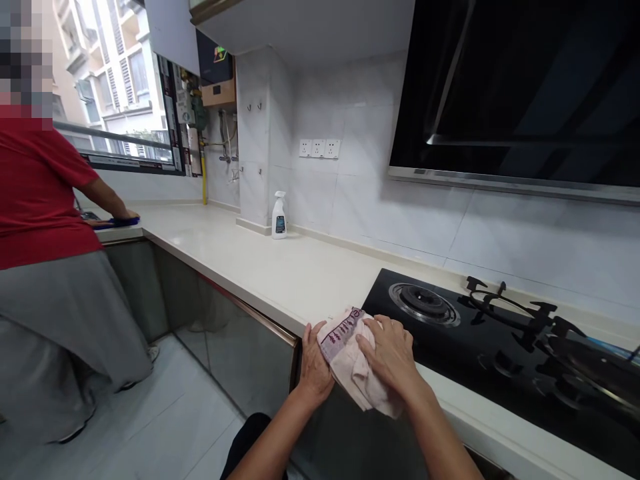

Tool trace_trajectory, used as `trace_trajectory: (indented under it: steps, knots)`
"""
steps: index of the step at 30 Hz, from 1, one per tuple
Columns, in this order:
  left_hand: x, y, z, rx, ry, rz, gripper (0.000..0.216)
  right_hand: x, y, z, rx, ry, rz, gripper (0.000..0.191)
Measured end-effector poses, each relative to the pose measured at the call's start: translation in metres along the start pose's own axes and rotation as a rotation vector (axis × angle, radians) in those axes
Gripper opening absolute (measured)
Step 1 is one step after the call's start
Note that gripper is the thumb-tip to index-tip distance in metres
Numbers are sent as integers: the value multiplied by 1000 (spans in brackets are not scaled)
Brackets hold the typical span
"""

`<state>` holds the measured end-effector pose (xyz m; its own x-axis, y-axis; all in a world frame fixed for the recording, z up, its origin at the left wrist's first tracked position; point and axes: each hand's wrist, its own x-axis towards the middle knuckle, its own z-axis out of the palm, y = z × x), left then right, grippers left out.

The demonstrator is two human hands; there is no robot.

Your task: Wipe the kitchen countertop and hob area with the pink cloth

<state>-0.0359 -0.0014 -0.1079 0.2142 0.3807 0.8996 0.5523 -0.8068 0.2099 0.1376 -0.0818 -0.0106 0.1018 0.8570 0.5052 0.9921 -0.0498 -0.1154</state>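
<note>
A pale pink towel [350,363] with a purple patterned band is bunched at the counter's front edge, beside the stove's near-left corner. My right hand [390,350] grips it from the right, fingers curled into the folds. At the towel's left side, my left hand [316,367] holds its edge, with the thumb side against the cloth and fingertips at the counter edge. The towel's lower part hangs in front of the counter. Its underside is hidden.
The black gas stove [450,347] carries a pan support [530,320] on its right. A white spray bottle [280,215] stands by the wall on the pale countertop [240,250]. At far left, a person in a red top [45,187] presses a blue cloth [123,222] on the counter.
</note>
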Motion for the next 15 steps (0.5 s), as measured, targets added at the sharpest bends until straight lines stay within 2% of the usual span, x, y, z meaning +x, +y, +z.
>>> trace_trajectory:
  steps: [3, 7, 11, 15]
  knots:
    - [0, 0, -3, -7, -30, -11, 37, -7, 6, -1, 17, 26, -9, 38]
    - [5, 3, -11, 4, -134, -48, 36, -34, 37, -9, 12, 58, 0, 37]
    - [10, 8, -17, 15, -179, -62, 32, -74, 92, -16, -62, 94, 51, 42]
    - [13, 12, -19, 9, -170, -72, 30, -123, 174, -31, -205, 157, 163, 49]
